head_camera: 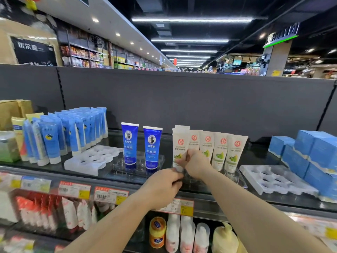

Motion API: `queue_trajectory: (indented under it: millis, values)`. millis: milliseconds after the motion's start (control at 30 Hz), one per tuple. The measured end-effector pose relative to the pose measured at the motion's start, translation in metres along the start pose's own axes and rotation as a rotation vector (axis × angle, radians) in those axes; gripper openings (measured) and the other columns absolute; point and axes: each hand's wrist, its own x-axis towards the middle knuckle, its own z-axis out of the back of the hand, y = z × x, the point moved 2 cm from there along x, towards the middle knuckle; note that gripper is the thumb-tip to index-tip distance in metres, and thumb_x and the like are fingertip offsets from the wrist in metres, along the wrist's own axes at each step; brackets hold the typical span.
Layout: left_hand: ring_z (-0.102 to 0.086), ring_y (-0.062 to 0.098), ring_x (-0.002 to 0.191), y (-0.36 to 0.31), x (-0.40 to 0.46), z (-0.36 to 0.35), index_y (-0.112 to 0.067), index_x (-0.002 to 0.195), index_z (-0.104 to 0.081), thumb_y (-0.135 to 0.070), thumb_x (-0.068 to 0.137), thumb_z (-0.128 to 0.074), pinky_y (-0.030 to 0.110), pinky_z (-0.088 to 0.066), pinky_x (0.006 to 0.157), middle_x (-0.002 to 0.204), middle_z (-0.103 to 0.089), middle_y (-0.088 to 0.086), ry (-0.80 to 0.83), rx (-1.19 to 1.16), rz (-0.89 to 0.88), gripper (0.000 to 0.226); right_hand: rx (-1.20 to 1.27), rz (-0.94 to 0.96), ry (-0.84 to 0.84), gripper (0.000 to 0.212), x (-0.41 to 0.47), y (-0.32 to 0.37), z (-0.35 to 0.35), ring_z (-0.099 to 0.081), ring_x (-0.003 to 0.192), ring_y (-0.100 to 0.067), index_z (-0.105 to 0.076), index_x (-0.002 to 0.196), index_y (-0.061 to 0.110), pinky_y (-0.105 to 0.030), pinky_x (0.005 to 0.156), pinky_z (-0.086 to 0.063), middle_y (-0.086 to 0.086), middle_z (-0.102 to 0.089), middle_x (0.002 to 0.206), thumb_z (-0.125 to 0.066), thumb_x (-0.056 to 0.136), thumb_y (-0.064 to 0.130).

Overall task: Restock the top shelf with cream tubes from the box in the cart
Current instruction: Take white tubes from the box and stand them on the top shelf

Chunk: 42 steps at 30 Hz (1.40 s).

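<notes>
On the top shelf stands a row of white cream tubes with red logos and green print. My right hand grips the leftmost white tube low on its body, holding it upright at the front of the row. My left hand sits just below and left of it, fingers curled on the front edge of a clear plastic holder tray under the tubes. The box and the cart are out of view.
Two dark blue tubes stand in a clear tray left of the white ones. Light blue tubes crowd the far left. Empty white slotted trays lie on the shelf. Blue cartons stack at the right. Price tags line the shelf edge.
</notes>
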Motion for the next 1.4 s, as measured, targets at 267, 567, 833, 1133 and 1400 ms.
queue_trajectory:
  millis: [267,567,833,1133,1400]
  values:
    - [-0.047,-0.005,0.107,-0.008,-0.014,0.015,-0.031,0.138,-0.047,-0.029,0.099,-0.049,0.013,-0.041,0.088,0.128,-0.055,-0.014,-0.188,-0.109,0.098,0.039,0.090,0.093,-0.062,0.016,-0.013,-0.006,0.016,-0.061,0.086,-0.009,-0.066,0.101,0.021,-0.017,0.061,-0.042,0.003,-0.070,0.104,-0.068,0.088,0.030]
    - [-0.054,0.008,0.118,0.014,-0.090,0.044,-0.024,0.136,-0.052,-0.037,0.097,-0.052,0.026,-0.043,0.098,0.131,-0.059,-0.007,-0.320,-0.067,0.239,0.041,-0.159,0.310,-0.030,0.022,-0.094,0.052,-0.011,-0.060,0.084,-0.010,-0.071,0.101,0.019,-0.026,0.074,-0.045,0.007,-0.065,0.087,-0.057,0.094,0.036]
    - [-0.038,0.026,0.135,0.147,-0.278,0.129,-0.029,0.131,-0.050,-0.055,0.092,-0.044,0.045,-0.034,0.109,0.143,-0.046,0.000,-0.227,0.472,0.559,0.047,-0.394,0.525,0.178,0.036,-0.168,0.184,-0.217,-0.055,0.113,-0.029,-0.061,0.116,0.018,-0.036,0.088,-0.046,-0.007,-0.063,0.120,-0.041,0.098,0.042]
    - [-0.023,0.028,0.143,0.250,-0.509,0.229,-0.036,0.140,-0.039,-0.061,0.090,-0.040,0.051,-0.019,0.115,0.155,-0.029,0.001,-0.289,0.704,0.914,0.055,-0.462,0.722,0.363,0.057,-0.270,0.357,-0.407,-0.014,0.144,-0.031,-0.036,0.145,0.021,-0.049,0.118,-0.010,-0.007,-0.025,0.155,-0.037,0.096,0.051]
    - [-0.008,0.030,0.148,0.329,-0.626,0.265,-0.035,0.146,-0.032,-0.059,0.092,-0.039,0.052,-0.006,0.119,0.161,-0.016,0.005,-0.341,0.590,1.207,0.059,-0.425,0.934,0.497,0.057,-0.312,0.453,-0.542,-0.011,0.146,-0.028,-0.033,0.146,0.025,-0.049,0.118,-0.005,-0.006,-0.024,0.156,-0.039,0.096,0.051]
